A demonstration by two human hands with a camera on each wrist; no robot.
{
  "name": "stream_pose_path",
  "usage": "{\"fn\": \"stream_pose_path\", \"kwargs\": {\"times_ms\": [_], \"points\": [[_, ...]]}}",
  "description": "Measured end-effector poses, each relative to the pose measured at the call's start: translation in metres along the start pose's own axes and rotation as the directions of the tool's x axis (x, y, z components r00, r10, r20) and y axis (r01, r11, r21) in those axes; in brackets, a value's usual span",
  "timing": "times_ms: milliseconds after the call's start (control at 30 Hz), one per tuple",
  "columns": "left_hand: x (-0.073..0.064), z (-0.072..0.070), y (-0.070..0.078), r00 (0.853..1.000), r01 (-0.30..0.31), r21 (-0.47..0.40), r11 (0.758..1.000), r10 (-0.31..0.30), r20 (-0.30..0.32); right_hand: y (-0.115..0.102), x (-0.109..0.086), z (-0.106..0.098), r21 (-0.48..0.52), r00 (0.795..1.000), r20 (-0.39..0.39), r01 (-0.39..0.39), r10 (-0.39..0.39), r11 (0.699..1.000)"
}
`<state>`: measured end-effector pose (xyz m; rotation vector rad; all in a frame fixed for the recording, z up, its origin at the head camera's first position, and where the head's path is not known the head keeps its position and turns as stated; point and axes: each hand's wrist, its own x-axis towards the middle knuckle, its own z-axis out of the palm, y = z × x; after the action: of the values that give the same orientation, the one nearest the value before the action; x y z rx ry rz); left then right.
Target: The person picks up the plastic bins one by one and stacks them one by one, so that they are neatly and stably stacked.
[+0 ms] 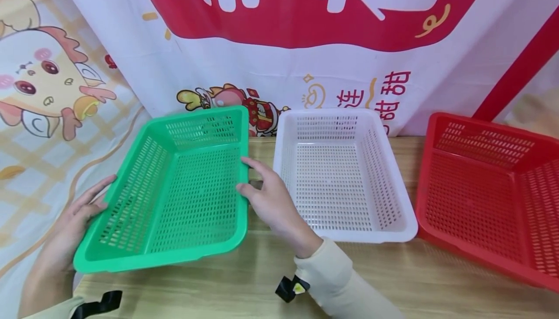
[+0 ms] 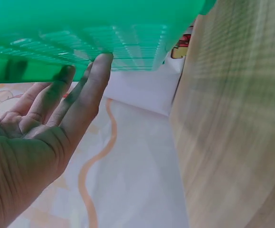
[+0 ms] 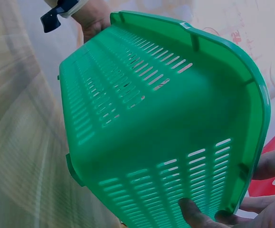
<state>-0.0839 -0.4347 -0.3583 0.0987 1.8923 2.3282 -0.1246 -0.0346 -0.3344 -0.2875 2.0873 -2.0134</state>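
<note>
A green plastic basket (image 1: pixel 198 197) with slotted walls is held above the wooden table, tilted. My left hand (image 1: pixel 65 229) grips its left rim. In the left wrist view, the fingers of the left hand (image 2: pixel 75 107) reach up against the basket's slotted outer wall, under the rim. My right hand (image 1: pixel 277 207) grips the right rim. From the right wrist view, fingers of the right hand (image 3: pixel 270 213) lie on both sides of that rim, with some against the outer wall. The underside of the green basket (image 3: pixel 142 137) hangs apart from the tabletop at the near end.
To the right a white basket (image 1: pixel 395 178) stands on the wooden table (image 1: pixel 209 290), with a red basket (image 1: pixel 432 234) beyond it. A printed cloth (image 1: pixel 279 66) hangs behind the table, and another patterned cloth (image 1: pixel 48 159) hangs at the left.
</note>
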Motion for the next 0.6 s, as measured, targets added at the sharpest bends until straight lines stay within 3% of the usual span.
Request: {"fn": "stream_pose_path", "kwargs": {"times_ms": [67, 167, 433, 600], "points": [[-0.001, 0.003, 0.002, 1.0, -0.009, -0.004, 1.0, 0.009, 0.012, -0.002, -0.001, -0.003, 0.044, 1.0, 0.015, 0.001, -0.001, 0.999], [-0.001, 0.008, 0.006, 1.0, -0.005, 0.038, 0.999, 0.006, -0.023, -0.006, -0.003, -0.008, 0.098, 1.0, 0.025, -0.004, 0.001, 0.995], [0.0, 0.022, 0.016, 0.994, 0.037, 0.136, 0.99, -0.022, -0.108, -0.014, -0.007, -0.022, 0.122, 1.0, 0.018, -0.007, 0.004, 0.993], [0.006, 0.032, 0.019, 0.995, 0.037, 0.189, 0.981, -0.018, -0.1, -0.018, -0.009, -0.034, 0.167, 1.0, 0.015, 0.0, -0.002, 0.986]]}}
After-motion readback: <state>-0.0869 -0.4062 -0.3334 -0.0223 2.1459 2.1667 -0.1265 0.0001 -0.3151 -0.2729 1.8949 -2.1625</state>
